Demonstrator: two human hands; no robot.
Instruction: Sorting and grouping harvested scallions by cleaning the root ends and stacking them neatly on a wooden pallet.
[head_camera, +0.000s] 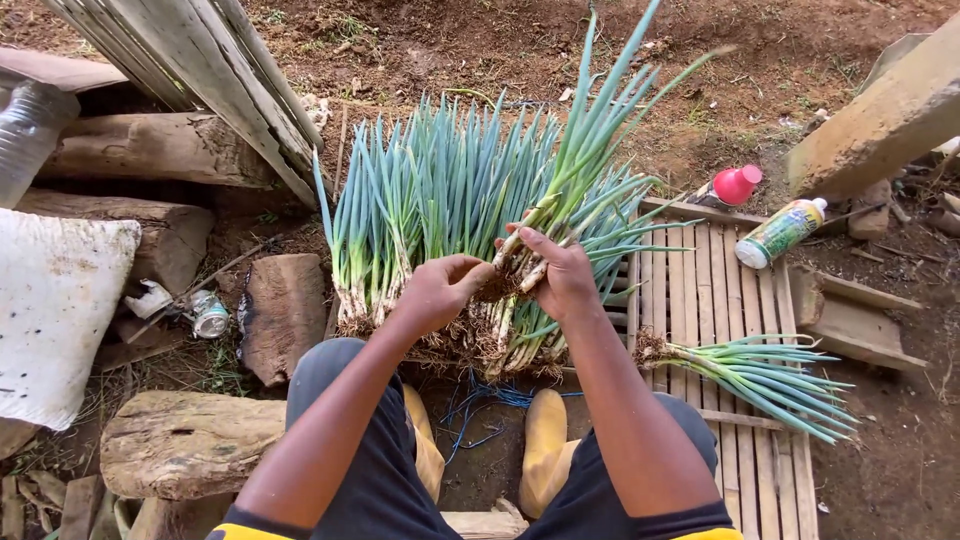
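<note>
Firmly, right hand grips scallion stalks near roots.

Green onion pile filling middle ground, blocking straight reach forward. Right of pile, slatted bamboo mat lying mostly bare: open passage there, narrowing near small onion bundle and two bottles at far edge. Left of pile, log chunk and leaning planks crowding way. Below pile, yellow boots flanking narrow gap.
</note>
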